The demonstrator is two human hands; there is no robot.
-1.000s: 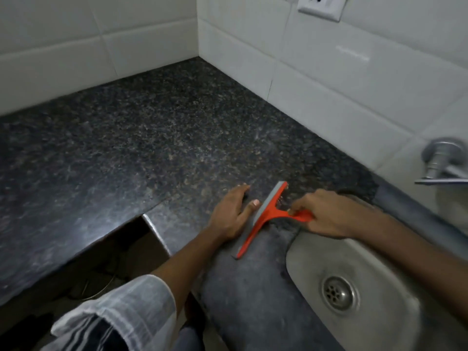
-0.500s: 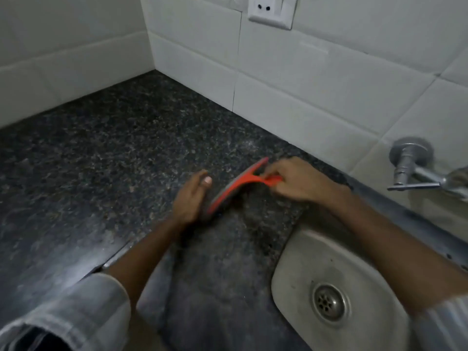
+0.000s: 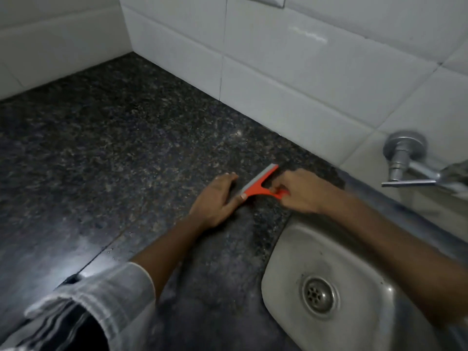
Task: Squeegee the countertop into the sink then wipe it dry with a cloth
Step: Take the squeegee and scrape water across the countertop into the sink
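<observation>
A small orange squeegee (image 3: pixel 257 184) with a grey blade stands blade-down on the dark speckled granite countertop (image 3: pixel 126 153), just left of the steel sink (image 3: pixel 298 252). My right hand (image 3: pixel 301 191) is closed around its orange handle. My left hand (image 3: pixel 217 201) lies flat on the countertop against the blade's near end, thumb touching the blade. No cloth is in view.
White tiled walls (image 3: pixel 291 79) meet in a corner behind the counter. A metal tap (image 3: pixel 405 160) juts from the wall above the sink, whose drain (image 3: pixel 317 295) is lower right. A seam (image 3: pixel 106 252) crosses the counter front left. A wall socket's lower edge (image 3: pixel 263 0) shows at the top.
Both hands and the squeegee have moved farther back along the counter, toward the wall beside the sink. The blade stays on the stone and my grip is unchanged.
</observation>
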